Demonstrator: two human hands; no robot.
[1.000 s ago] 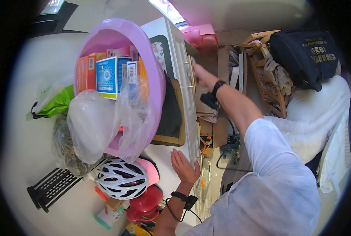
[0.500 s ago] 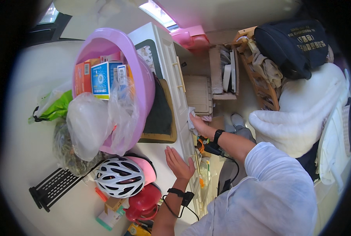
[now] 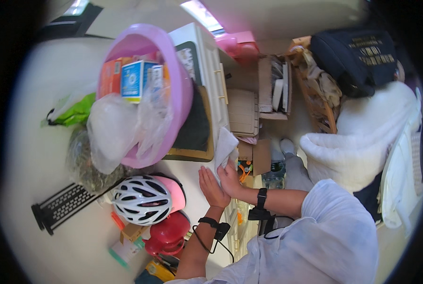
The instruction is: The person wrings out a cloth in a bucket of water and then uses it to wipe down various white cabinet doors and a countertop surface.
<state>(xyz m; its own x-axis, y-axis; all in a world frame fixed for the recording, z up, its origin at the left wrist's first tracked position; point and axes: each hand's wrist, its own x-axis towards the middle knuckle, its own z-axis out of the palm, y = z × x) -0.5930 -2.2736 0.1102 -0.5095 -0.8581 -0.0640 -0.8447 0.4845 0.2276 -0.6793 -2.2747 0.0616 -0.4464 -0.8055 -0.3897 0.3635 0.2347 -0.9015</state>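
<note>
At the edge of a white cabinet [image 3: 185, 167], my right hand [image 3: 230, 180] grips a white cloth [image 3: 226, 144]. Part of the cloth lies along the edge past my fingertips, and part hides behind the hand. Close against it, my left hand [image 3: 213, 188] is flat with its fingers stretched out, holding nothing that shows. Just left of my hands sits a white and black bike helmet [image 3: 142, 199] beside a pink cap [image 3: 173, 193]. A purple basin [image 3: 185, 102] with boxes and plastic bags stands tilted on the cabinet top, next to a dark cloth or pad [image 3: 197, 128].
A red kettle-like item [image 3: 170, 233] sits near my left forearm. Beyond the cabinet's edge are an open cardboard box [image 3: 262, 157], a lidded beige bin [image 3: 242, 112] and a wooden rack [image 3: 315, 106]. A black bag [image 3: 351, 57] and white bedding [image 3: 348, 146] lie at the right.
My right hand has come back toward me along the cabinet's edge with the cloth, up against my left hand. My left hand has shifted slightly, and the whole view has moved a little.
</note>
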